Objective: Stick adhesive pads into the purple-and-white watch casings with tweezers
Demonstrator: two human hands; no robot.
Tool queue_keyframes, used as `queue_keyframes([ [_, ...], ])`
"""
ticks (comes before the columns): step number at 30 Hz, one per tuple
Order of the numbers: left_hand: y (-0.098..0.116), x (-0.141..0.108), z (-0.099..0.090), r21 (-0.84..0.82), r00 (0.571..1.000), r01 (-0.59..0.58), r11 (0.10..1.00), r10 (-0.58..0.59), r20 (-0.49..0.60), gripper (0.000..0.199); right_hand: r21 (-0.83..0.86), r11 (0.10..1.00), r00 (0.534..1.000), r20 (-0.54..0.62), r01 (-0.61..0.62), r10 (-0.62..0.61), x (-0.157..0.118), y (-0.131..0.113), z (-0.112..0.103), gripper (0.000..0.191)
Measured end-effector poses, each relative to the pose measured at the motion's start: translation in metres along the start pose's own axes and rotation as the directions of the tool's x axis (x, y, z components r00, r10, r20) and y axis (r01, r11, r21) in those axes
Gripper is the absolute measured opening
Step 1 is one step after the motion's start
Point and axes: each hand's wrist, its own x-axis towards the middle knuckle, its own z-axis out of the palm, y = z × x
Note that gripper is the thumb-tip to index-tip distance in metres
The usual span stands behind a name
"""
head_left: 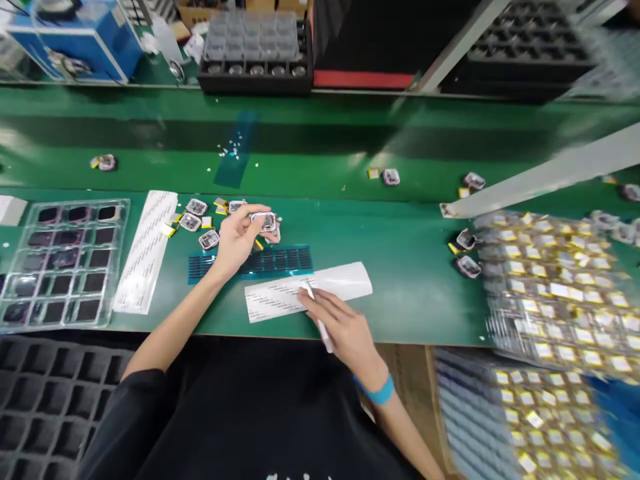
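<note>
In the head view my left hand (235, 241) pinches a small watch case (267, 221) with its inner electronics showing. A yellow battery-like piece hangs just under it. My right hand (346, 328) grips a white pen-like tool (325, 335) and rests over a white label sheet (273, 300) printed with thin dark marks; the tool's exact kind I cannot make out. A blue strip with dark slots (287, 260) lies under my left wrist and reaches toward the sheet. Several open watch cases (190, 221) with yellow pieces lie left of my left hand.
At the left stand a clear tray of dark watch faces (60, 260) and a second label sheet (145, 260). Stacked trays of yellow parts (555, 287) fill the right side. Behind lies a green belt (310, 147) carrying watch cases and a blue film (237, 157) with white bits.
</note>
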Motion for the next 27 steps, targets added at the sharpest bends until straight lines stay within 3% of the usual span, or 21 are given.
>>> queue_keyframes([
  [3, 0.000, -0.008, 0.003, 0.015, 0.999, 0.038, 0.999, -0.038, -0.006, 0.034, -0.100, 0.989, 0.994, -0.013, -0.106, 0.105, -0.004, -0.026, 0.036, 0.071],
  [6, 0.001, -0.012, 0.005, 0.014, 0.999, 0.042, 0.999, -0.043, 0.027, 0.034, -0.046, 0.984, 0.975, -0.148, -0.173, 0.165, 0.001, -0.038, 0.050, 0.075],
  [9, 0.005, -0.019, 0.009, -0.020, 0.989, 0.095, 0.995, -0.092, 0.117, 0.034, 0.130, 0.984, 0.922, -0.352, -0.124, 0.163, 0.012, -0.033, 0.039, 0.064],
  [12, 0.012, -0.028, 0.015, -0.022, 0.967, 0.156, 0.987, -0.149, 0.205, 0.032, 0.198, 0.978, 0.868, -0.471, -0.069, 0.157, 0.030, -0.013, 0.010, 0.040],
  [14, 0.017, -0.034, 0.018, -0.018, 0.960, 0.162, 0.987, -0.153, 0.236, 0.030, 0.239, 0.970, 0.839, -0.518, -0.046, 0.167, 0.048, 0.004, -0.009, 0.036],
  [17, 0.024, -0.039, 0.020, -0.029, 0.963, 0.144, 0.989, -0.134, 0.235, 0.029, 0.357, 0.931, 0.885, -0.455, 0.079, 0.099, 0.080, 0.025, -0.027, 0.032],
  [21, 0.027, -0.041, 0.018, -0.045, 0.976, 0.150, 0.988, -0.141, 0.165, 0.033, 0.505, 0.841, 0.910, -0.412, 0.194, 0.037, 0.111, 0.037, -0.023, 0.018],
  [24, 0.028, -0.040, 0.017, -0.036, 0.975, 0.181, 0.983, -0.175, 0.137, 0.032, 0.540, 0.824, 0.920, -0.387, 0.174, 0.059, 0.113, 0.037, -0.012, 0.015],
  [27, 0.027, -0.040, 0.019, -0.022, 0.975, 0.193, 0.981, -0.189, 0.117, 0.028, 0.486, 0.864, 0.915, -0.395, 0.130, 0.084, 0.107, 0.035, -0.007, 0.012],
])
